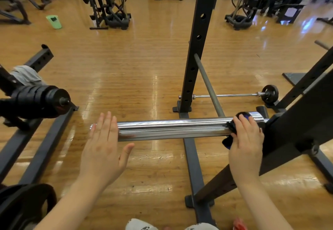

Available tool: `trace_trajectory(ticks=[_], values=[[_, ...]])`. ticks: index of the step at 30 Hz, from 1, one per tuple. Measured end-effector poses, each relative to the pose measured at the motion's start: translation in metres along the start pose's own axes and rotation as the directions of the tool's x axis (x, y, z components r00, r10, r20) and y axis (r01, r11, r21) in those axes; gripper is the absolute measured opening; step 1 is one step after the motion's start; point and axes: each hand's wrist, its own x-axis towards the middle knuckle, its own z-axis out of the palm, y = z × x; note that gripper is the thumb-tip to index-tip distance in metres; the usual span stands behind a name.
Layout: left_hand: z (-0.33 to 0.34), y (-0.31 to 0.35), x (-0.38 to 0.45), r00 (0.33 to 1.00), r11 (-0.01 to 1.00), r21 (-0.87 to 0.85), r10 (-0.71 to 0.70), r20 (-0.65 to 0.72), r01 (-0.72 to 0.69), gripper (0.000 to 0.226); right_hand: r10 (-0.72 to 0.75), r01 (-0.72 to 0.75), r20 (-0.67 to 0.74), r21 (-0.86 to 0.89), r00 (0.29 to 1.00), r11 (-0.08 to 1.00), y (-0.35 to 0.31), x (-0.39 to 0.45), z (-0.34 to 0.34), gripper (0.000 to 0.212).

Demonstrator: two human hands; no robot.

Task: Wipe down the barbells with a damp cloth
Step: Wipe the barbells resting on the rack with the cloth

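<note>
Chrome barbell sleeve [171, 128] mid-wipe: dark cloth [231, 128] gripped by right hand [246, 139] near rack end, left hand [104, 145] flat-open at tip, remaining length seemingly unwiped.

Gym: squat rack [195, 49], cable machines [108, 4].

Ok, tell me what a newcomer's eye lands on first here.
The shiny chrome barbell sleeve running across the centre, resting on the black rack at right. The right hand grips a dark cloth round it, while the left hand lies flat-fingered at its free end.
</note>
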Motion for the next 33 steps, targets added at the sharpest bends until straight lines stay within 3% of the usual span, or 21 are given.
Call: trace_trajectory(ticks=[9,19,28,33], values=[[-0.002,0.004,-0.017,1.000,0.997,-0.069,-0.020,0.009,0.021,0.075,-0.063,0.069,-0.040,0.173,0.997,0.983,0.009,-0.007,-0.016,0.039],[0.006,0.001,-0.010,1.000,1.000,-0.028,-0.010,0.016,0.010,0.080,-0.002,0.002,-0.007,0.009,1.000,1.000,0.000,0.016,-0.006,0.040],[-0.002,0.000,0.002,0.999,1.000,-0.026,-0.004,0.033,0.005,0.088,-0.081,0.077,0.015,0.175,0.997,0.982,0.015,-0.007,-0.011,0.039],[-0.006,-0.003,0.026,0.991,0.999,0.034,-0.030,0.130,0.025,0.098,-0.076,0.071,0.019,0.185,0.997,0.980,0.020,-0.014,-0.019,0.040]])
